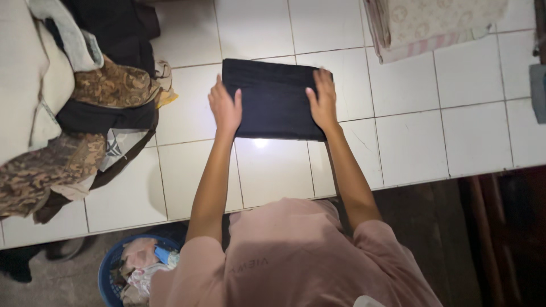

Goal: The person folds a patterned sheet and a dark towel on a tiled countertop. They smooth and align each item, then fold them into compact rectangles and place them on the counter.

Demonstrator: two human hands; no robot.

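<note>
Folded black cloth (273, 99) under left hand (225, 108), right hand (322, 101); clothes pile (96, 108) left.

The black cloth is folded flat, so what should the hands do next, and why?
Probably lift the folded black cloth aside. It already lies as a neat rectangle, with the left hand and right hand flat on its two ends, and a pile of unfolded clothes waits at the left.

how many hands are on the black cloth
2: the left hand lies flat on the left edge of the folded black cloth, the right hand flat on its right edge.
</note>
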